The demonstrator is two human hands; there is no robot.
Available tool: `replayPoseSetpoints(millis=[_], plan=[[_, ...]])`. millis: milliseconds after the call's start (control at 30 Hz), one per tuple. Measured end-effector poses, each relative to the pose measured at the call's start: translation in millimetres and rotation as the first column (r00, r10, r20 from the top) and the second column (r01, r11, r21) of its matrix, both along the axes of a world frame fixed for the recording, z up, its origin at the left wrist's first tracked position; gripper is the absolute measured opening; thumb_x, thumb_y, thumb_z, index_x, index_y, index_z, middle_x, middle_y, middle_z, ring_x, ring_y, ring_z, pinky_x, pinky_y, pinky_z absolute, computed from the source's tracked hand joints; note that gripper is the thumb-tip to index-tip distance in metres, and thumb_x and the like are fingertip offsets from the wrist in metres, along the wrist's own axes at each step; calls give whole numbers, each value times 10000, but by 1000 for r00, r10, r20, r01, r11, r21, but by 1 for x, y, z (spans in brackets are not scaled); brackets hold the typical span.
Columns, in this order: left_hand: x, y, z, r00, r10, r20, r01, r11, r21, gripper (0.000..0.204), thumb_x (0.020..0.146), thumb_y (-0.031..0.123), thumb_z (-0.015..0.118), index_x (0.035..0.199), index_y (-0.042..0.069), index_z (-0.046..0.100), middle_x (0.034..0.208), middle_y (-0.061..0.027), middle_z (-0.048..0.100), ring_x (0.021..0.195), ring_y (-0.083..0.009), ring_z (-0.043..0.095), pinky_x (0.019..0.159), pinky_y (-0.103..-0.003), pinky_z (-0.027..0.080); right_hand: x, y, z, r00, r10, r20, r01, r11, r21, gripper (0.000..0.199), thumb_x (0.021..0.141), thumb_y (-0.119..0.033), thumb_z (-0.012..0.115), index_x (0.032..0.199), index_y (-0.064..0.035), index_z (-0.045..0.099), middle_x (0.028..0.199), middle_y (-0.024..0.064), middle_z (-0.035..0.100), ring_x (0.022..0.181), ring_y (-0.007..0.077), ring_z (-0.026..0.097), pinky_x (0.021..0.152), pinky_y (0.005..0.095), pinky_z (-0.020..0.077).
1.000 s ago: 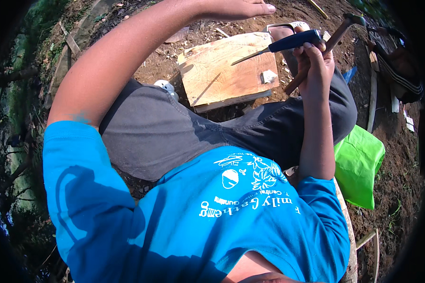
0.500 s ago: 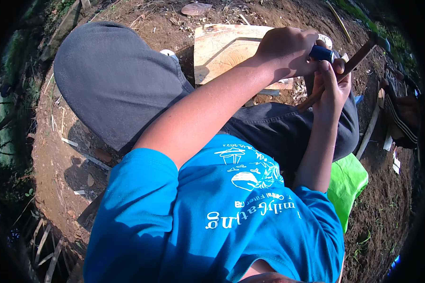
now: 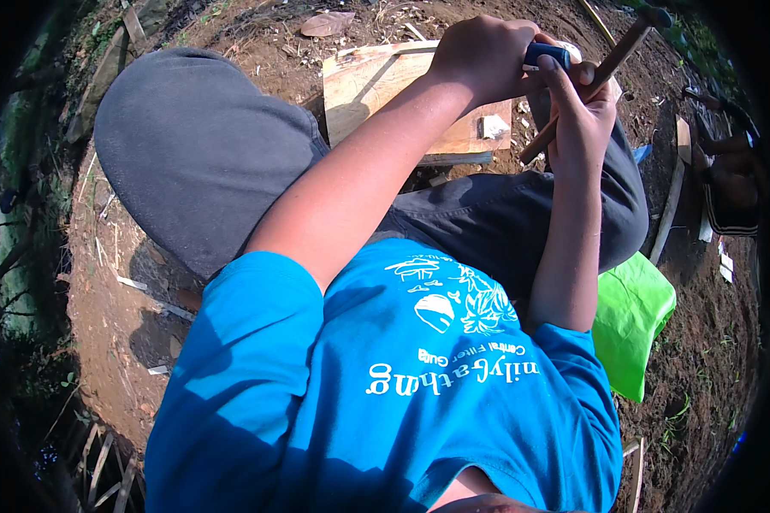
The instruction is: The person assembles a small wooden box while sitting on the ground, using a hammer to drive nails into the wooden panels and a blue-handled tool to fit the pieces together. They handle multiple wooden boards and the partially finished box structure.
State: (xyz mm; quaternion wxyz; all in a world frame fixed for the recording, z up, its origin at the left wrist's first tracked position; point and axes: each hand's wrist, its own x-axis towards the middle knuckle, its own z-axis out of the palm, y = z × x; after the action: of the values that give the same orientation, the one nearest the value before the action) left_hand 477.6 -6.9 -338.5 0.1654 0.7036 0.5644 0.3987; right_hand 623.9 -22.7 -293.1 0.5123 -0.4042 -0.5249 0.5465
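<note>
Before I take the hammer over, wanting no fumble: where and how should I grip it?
Probably by the handle, just below the head, coming from the picture's right: that straight, slim stretch juts free past the right hand, while the left hand and chisel sit to its left.

We see a glossy blue plastic-looking handle [image 3: 552, 57], a smooth wooden hammer shaft [image 3: 614, 61], a pale, grained wooden board [image 3: 351, 77], matt grey cloth trousers [image 3: 197, 145], a matt blue cloth shirt [image 3: 385, 427], a smooth green plastic-looking bag [image 3: 631, 325] and rough soil [image 3: 701, 325].
</note>
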Motion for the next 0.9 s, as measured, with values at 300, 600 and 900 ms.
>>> replayPoseSetpoints(millis=[300, 600, 900], plan=[[4, -15, 0, 989, 50, 140, -72, 985, 154, 344, 816, 329, 734, 1005, 56, 644, 946, -172, 706, 907, -347, 725, 815, -450, 595, -7, 2, 2, 997, -63, -37, 63, 998, 11, 209, 930, -32, 733, 969, -39, 528, 1192, 253, 695, 884, 120, 713, 702, 178, 557], [-4, -10, 1, 999, -6, 42, 9, 997, -71, 370, 797, 428, 740, 954, 98, 687, 871, -143, 737, 863, -320, 742, 788, -444, 602, -11, -7, 5, 991, -114, 67, 114, 994, 6, 255, 886, -55, 796, 1022, -27, 583, 960, 68, 708, 766, 79, 667, 637, 192, 523], [-11, 3, -1, 988, -94, 124, 102, 993, -57, 287, 805, 405, 774, 969, 170, 755, 880, -102, 757, 871, -292, 748, 830, -415, 603, -6, -3, 10, 987, -158, -17, 158, 987, 11, 268, 1032, -270, 632, 1066, -6, 599, 980, 72, 677, 863, 105, 653, 818, 257, 537]])
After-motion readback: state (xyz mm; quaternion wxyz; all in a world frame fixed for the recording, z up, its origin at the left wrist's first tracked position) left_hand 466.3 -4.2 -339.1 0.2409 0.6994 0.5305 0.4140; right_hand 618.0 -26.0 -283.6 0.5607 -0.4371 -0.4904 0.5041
